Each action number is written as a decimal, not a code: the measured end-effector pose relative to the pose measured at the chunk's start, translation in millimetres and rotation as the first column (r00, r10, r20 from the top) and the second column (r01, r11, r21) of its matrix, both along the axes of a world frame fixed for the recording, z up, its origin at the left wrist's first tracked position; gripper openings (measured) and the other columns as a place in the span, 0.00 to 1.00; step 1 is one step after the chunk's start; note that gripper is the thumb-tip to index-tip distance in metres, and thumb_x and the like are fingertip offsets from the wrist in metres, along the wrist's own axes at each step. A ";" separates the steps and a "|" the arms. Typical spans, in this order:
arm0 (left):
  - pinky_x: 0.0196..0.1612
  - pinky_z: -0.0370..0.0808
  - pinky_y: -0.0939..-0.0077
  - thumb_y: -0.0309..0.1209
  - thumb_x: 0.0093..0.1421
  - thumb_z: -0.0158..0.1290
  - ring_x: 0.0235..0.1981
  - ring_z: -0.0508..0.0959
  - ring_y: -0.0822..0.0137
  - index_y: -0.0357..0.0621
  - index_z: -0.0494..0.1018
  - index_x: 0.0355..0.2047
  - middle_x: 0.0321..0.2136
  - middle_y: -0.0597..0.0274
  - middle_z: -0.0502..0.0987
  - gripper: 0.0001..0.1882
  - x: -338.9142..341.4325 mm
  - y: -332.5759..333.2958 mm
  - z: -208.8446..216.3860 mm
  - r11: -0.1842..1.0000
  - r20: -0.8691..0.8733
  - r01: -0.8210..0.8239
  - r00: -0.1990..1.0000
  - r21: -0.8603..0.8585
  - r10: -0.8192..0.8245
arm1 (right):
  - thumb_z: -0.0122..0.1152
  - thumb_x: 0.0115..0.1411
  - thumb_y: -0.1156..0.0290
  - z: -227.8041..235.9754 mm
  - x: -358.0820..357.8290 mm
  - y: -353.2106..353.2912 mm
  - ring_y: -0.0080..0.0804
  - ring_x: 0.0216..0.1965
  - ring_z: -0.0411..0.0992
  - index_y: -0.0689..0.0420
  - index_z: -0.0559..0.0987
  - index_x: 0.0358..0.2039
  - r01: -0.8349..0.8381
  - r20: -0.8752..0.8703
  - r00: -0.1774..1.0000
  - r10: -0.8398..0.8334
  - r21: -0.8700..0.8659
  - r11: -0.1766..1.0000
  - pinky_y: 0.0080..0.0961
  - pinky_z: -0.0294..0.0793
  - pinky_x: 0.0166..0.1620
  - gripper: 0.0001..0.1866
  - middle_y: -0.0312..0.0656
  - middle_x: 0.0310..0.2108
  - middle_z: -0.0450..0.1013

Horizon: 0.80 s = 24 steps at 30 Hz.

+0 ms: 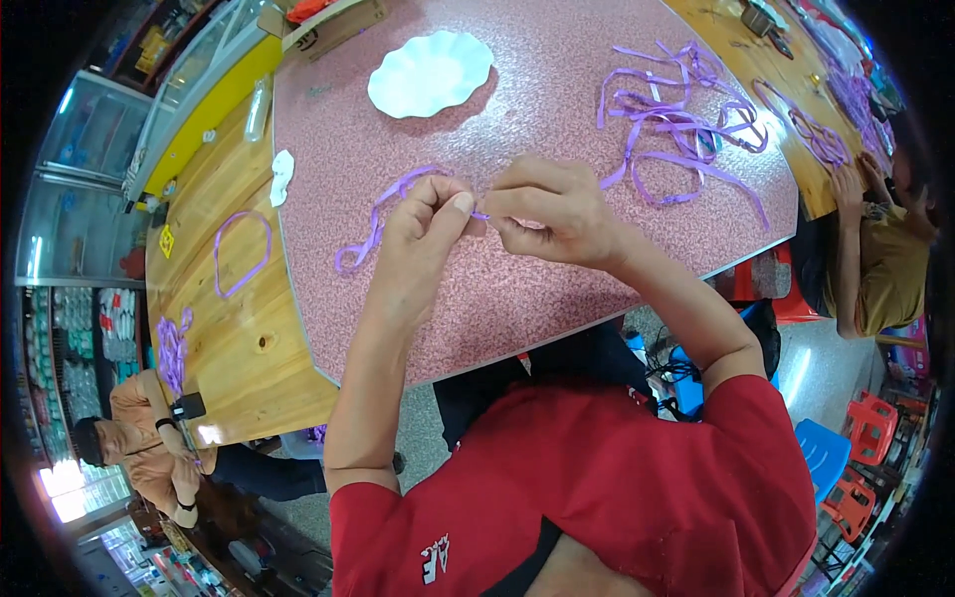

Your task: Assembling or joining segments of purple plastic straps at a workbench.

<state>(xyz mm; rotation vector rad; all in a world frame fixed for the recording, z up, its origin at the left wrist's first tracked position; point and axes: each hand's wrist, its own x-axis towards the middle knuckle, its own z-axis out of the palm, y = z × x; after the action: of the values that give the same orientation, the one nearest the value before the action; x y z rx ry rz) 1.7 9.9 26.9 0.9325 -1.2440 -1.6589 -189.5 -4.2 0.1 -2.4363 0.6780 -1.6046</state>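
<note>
Over a pink speckled table (557,298), my left hand (423,234) and my right hand (552,211) meet with fingertips pinched on a thin purple ribbon (376,217). The ribbon trails left from my left hand and curls down onto the tabletop. The short part between my two hands is mostly hidden by my fingers. A loose pile of purple ribbons (676,114) lies on the table to the right, beyond my right hand.
A white scalloped plate (430,72) sits at the table's far side. A wooden table (234,328) on the left carries a purple ribbon loop (242,249). One person (149,448) sits at lower left, another person (880,259) at the right. Red and blue stools (846,468) stand at lower right.
</note>
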 end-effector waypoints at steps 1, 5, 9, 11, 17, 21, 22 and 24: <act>0.41 0.68 0.81 0.29 0.67 0.48 0.34 0.70 0.77 0.41 0.70 0.37 0.31 0.69 0.70 0.05 0.0 -1.5 0.0 0.999 0.070 -0.004 0.998 -0.054 0.008 | 0.65 0.45 0.79 1.4 -1.3 -0.9 0.33 0.25 0.73 0.57 0.79 0.33 0.007 -0.050 0.999 -0.009 -0.050 0.999 0.25 0.71 0.24 0.12 0.39 0.29 0.72; 0.38 0.68 0.84 0.26 0.65 0.51 0.33 0.69 0.80 0.40 0.70 0.35 0.31 0.70 0.70 0.03 -0.9 -2.2 1.8 0.985 0.203 0.010 0.979 -0.175 0.026 | 0.66 0.43 0.80 6.3 -7.6 1.2 0.34 0.25 0.73 0.56 0.79 0.32 0.019 -0.162 0.986 -0.028 -0.057 0.998 0.26 0.72 0.25 0.13 0.39 0.29 0.73; 0.37 0.66 0.86 0.24 0.64 0.51 0.33 0.69 0.81 0.39 0.70 0.36 0.33 0.69 0.70 0.02 -3.0 -4.4 -6.7 0.948 0.266 0.011 0.961 -0.318 0.079 | 0.65 0.44 0.80 3.5 -4.7 1.1 0.34 0.27 0.74 0.56 0.79 0.32 0.018 -0.072 0.997 -0.010 0.111 0.994 0.26 0.73 0.26 0.12 0.40 0.29 0.73; 0.37 0.67 0.85 0.23 0.64 0.51 0.32 0.69 0.80 0.38 0.71 0.37 0.35 0.68 0.70 0.03 -7.0 -1.9 -9.3 0.918 0.175 -0.052 0.976 -0.392 0.130 | 0.65 0.46 0.80 0.8 -3.2 0.6 0.35 0.28 0.75 0.57 0.78 0.32 0.033 -0.023 0.999 -0.029 0.192 0.981 0.26 0.74 0.28 0.11 0.41 0.30 0.74; 0.41 0.70 0.82 0.23 0.63 0.53 0.37 0.72 0.77 0.38 0.73 0.38 0.39 0.65 0.71 0.04 -10.5 2.4 -21.9 0.906 0.033 -0.133 0.987 -0.402 0.159 | 0.66 0.49 0.81 -7.8 0.4 -2.8 0.34 0.30 0.76 0.58 0.79 0.33 0.025 0.068 0.997 -0.037 0.173 0.985 0.26 0.75 0.31 0.10 0.41 0.31 0.74; 0.43 0.70 0.82 0.23 0.63 0.54 0.38 0.73 0.76 0.38 0.73 0.39 0.38 0.64 0.71 0.05 -15.3 1.4 -28.7 0.890 -0.001 -0.204 0.975 -0.407 0.223 | 0.66 0.50 0.81 -5.9 1.2 -2.3 0.29 0.30 0.76 0.58 0.78 0.34 0.000 0.108 0.994 -0.022 0.198 0.980 0.21 0.73 0.29 0.09 0.41 0.31 0.75; 0.43 0.71 0.82 0.23 0.64 0.54 0.38 0.73 0.76 0.38 0.73 0.39 0.37 0.65 0.71 0.04 -18.0 1.1 -30.1 0.876 -0.002 -0.228 0.968 -0.426 0.251 | 0.65 0.52 0.81 -4.5 0.5 -0.4 0.25 0.29 0.74 0.59 0.78 0.34 0.004 0.098 0.995 -0.033 0.282 0.959 0.19 0.70 0.28 0.09 0.40 0.31 0.75; 0.43 0.71 0.81 0.23 0.64 0.53 0.37 0.73 0.76 0.38 0.73 0.38 0.36 0.65 0.71 0.04 -23.8 0.3 -31.9 0.860 -0.004 -0.251 0.961 -0.444 0.278 | 0.65 0.53 0.82 -4.3 1.2 3.1 0.21 0.29 0.73 0.59 0.78 0.34 0.010 0.087 0.995 -0.045 0.364 0.931 0.16 0.68 0.27 0.08 0.39 0.32 0.75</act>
<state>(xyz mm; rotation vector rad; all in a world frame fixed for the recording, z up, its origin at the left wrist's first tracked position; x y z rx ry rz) -22.0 10.2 -5.0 0.8269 -1.3870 -1.0752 -188.3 -1.0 -4.3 -2.0812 0.9054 -1.4403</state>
